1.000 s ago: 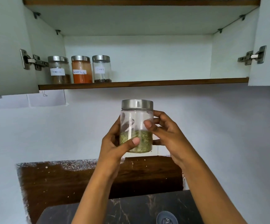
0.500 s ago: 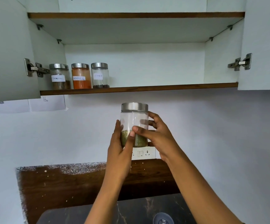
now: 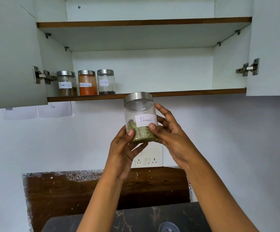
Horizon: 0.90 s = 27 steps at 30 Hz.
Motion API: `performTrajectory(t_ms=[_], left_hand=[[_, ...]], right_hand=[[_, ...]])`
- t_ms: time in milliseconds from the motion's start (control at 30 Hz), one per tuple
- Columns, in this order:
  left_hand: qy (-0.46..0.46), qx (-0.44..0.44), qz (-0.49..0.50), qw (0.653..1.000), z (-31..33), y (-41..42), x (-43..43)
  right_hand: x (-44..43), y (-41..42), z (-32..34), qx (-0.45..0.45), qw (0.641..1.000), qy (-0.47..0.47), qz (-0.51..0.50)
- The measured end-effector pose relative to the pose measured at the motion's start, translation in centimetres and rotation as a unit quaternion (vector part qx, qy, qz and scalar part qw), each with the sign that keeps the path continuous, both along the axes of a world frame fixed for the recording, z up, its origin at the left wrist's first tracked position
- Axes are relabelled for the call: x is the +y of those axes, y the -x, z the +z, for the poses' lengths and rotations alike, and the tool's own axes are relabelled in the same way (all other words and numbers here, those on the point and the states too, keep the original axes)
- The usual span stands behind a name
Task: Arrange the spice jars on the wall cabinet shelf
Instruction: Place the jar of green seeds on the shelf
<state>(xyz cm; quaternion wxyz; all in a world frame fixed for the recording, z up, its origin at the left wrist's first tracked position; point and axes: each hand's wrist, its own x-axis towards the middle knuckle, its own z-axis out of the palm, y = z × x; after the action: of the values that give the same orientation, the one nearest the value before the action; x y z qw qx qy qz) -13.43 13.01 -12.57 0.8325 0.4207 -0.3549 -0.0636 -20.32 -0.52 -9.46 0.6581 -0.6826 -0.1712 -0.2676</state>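
I hold a clear fennel jar (image 3: 140,113) with a steel lid and a white "Fennel" label, a little below the cabinet shelf (image 3: 194,92). My left hand (image 3: 124,148) cups its lower left side, and my right hand (image 3: 169,133) grips its right side with the thumb under the label. Green seeds fill the bottom third. On the shelf's left end stand three labelled jars in a row: a brown spice jar (image 3: 66,83), an orange powder jar (image 3: 87,82) and a cloves jar (image 3: 105,82).
Both cabinet doors (image 3: 10,56) hang open, with hinges (image 3: 43,77) at each side. An upper shelf (image 3: 144,23) spans the cabinet. A wall socket (image 3: 150,158) sits behind my hands. A dark marbled counter (image 3: 136,218) lies below.
The jar has risen closer to the shelf edge and turned, so its "Fennel" label now faces me. Both hands shifted their grip lower on it.
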Motion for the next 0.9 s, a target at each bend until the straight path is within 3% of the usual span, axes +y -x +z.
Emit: performTrajectory(t_ms=[100, 233, 400, 600, 900], left_hand=[[-0.005, 0.005, 0.01, 1.0, 0.3, 0.3, -0.6], [-0.05, -0.061, 0.147, 0.986, 0.8, 1.3, -1.0], [-0.082, -0.087, 0.256, 0.959, 1.7, 1.1, -0.8], [-0.164, -0.152, 0.29, 0.931, 6.4, -1.8, -0.1], [-0.17, -0.172, 0.328, 0.913, 14.8, -11.0, -1.6]], right_hand=[[-0.2, 0.2, 0.0, 0.012, 0.999, -0.01, 0.029], [-0.1, 0.0, 0.0, -0.017, 0.999, 0.007, -0.049], [0.1, -1.0, 0.3, -0.038, 0.997, 0.007, -0.066], [-0.5, -4.3, 4.2, -0.035, 0.988, 0.076, -0.131], [-1.6, -14.2, 13.0, -0.018, 0.979, 0.077, -0.186]])
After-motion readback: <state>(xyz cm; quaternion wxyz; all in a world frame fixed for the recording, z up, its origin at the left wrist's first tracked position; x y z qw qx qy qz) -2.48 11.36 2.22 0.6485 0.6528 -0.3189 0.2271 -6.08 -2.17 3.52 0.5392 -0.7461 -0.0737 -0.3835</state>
